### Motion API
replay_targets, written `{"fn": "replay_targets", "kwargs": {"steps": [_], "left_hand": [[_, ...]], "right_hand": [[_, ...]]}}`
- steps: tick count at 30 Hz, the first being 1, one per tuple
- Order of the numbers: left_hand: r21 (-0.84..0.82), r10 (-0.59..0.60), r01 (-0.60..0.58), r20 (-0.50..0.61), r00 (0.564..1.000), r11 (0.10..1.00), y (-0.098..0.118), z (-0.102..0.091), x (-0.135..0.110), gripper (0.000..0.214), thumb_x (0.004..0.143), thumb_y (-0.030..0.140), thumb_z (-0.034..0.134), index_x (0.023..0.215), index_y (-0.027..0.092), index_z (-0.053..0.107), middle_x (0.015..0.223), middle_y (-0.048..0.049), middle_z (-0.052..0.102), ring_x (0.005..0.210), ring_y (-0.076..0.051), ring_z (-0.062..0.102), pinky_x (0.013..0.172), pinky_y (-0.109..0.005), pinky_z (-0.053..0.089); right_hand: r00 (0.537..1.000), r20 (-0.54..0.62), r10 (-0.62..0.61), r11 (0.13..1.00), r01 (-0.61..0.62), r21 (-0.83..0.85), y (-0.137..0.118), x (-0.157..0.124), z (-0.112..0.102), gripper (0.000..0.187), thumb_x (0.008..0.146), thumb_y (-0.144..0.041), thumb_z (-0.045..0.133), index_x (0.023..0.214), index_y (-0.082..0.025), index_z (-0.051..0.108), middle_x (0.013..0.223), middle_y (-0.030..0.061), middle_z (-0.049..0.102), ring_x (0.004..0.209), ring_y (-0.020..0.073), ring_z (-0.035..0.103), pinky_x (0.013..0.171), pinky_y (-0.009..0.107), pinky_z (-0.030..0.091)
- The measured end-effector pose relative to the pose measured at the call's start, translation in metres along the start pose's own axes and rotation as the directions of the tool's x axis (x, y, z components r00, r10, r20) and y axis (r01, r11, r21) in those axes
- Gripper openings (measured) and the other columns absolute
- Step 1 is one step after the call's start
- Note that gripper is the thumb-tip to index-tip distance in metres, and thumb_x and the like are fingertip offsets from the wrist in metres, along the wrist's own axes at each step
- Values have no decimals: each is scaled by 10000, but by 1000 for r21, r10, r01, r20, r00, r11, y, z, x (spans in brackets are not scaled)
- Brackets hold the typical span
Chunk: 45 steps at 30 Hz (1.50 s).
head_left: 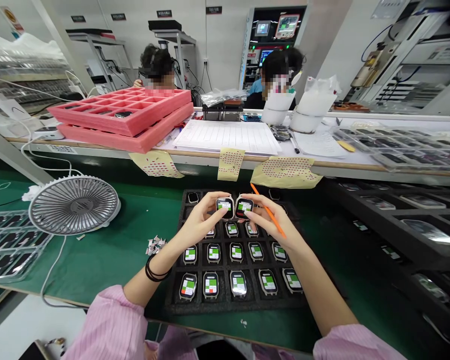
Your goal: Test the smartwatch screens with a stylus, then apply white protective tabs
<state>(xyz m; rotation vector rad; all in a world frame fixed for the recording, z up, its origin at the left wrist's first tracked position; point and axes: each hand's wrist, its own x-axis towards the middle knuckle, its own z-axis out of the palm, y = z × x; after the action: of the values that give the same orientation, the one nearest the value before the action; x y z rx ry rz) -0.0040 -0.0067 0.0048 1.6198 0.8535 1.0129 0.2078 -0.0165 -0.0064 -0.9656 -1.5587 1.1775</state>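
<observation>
Green bench mat [135, 265], black tray [174, 300] below, left hand [200, 220] clamped on a smartwatch [225, 207], right hand [268, 225] on a second smartwatch [244, 208], both together just above the tray.

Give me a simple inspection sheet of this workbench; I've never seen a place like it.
Surface: green mat covering the bench.
Job's things: smartwatches with green-panelled screens sit in a black foam tray.
Hands: left hand holds one watch; right hand holds another watch and an orange stick.
Clutter: white paper scraps on the mat.
Cables: white cable runs down from a fan.
Surroundings: pink foam trays on the bench beyond, with a co-worker and another co-worker past them.
</observation>
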Motion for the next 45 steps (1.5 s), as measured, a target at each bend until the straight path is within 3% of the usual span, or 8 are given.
{"fn": "replay_targets", "kwargs": {"steps": [8, 13, 18, 23, 29, 33, 40, 45], "left_hand": [[-7, -32, 32, -5, 999, 999, -1, 0, 1, 366, 923, 434, 531, 1186, 184, 575, 949, -43, 633, 490, -42, 423, 437, -187, 374], [7, -52, 52, -30, 998, 999, 0, -1, 2, 374, 934, 462, 487, 1124, 168, 620, 858, -24, 630, 461, -43, 434, 421, -182, 371], [29, -62, 63, -36, 997, 998, -2, -2, 3, 350, 943, 428, 475, 1117, 159, 616, 777, 0, 588, 446, -44, 449, 424, -181, 381], [1, -65, 65, 9, 998, 998, -6, -1, 3, 395, 940, 394, 489, 1266, 174, 522, 933, -38, 597, 533, -56, 471, 468, -186, 445], [-8, -58, 58, 49, 997, 998, -8, -1, 2, 472, 892, 305, 576, 1337, 192, 470, 1099, -85, 601, 739, -113, 562, 548, -193, 477], [14, -37, 36, 35, 999, 999, -8, 0, 2, 479, 860, 264, 615, 1319, 189, 500, 1134, -89, 620, 859, -146, 597, 629, -202, 493], [31, -85, 87, -49, 995, 996, -6, 1, 4, 364, 889, 350, 569, 1197, 166, 628, 886, -41, 646, 476, -39, 407, 406, -169, 330], [18, -110, 111, -36, 993, 994, -2, 2, 3, 363, 920, 394, 518, 1184, 174, 637, 867, -32, 636, 435, -23, 381, 399, -163, 357]], "right_hand": [[994, -108, 14, 1000, -14, 6, -2, 1, 5, 327, 816, -422, 688, 1080, -230, 664, 858, 22, 637, 525, 108, 584, 491, 270, 506], [996, -94, 7, 999, -11, -34, -3, 0, 5, 290, 867, -414, 625, 1073, -215, 671, 648, -27, 593, 473, 103, 524, 528, 279, 503], [995, -94, -16, 998, 10, -68, -2, 1, 3, 289, 914, -402, 560, 1085, -198, 673, 649, -15, 615, 468, 98, 519, 510, 261, 449], [998, -55, 28, 998, -30, -46, 4, 3, 1, 359, 891, -397, 597, 1193, -205, 625, 664, -17, 601, 507, 126, 579, 530, 280, 469], [999, -26, 35, 999, -34, 27, 9, 5, 0, 454, 787, -334, 724, 1209, -227, 596, 1001, 71, 644, 672, 160, 640, 486, 258, 463], [996, -72, 45, 997, -41, 63, 7, 5, 2, 388, 781, -319, 727, 1144, -218, 631, 940, 44, 638, 601, 129, 621, 503, 261, 464], [982, -174, 70, 995, -55, 88, 3, 3, 6, 265, 816, -374, 685, 1019, -203, 692, 752, 8, 617, 528, 125, 599, 438, 244, 390], [983, -167, 74, 995, -61, 82, 4, 4, 5, 272, 835, -399, 663, 1024, -205, 694, 750, 10, 611, 542, 130, 605, 432, 239, 380]]}}
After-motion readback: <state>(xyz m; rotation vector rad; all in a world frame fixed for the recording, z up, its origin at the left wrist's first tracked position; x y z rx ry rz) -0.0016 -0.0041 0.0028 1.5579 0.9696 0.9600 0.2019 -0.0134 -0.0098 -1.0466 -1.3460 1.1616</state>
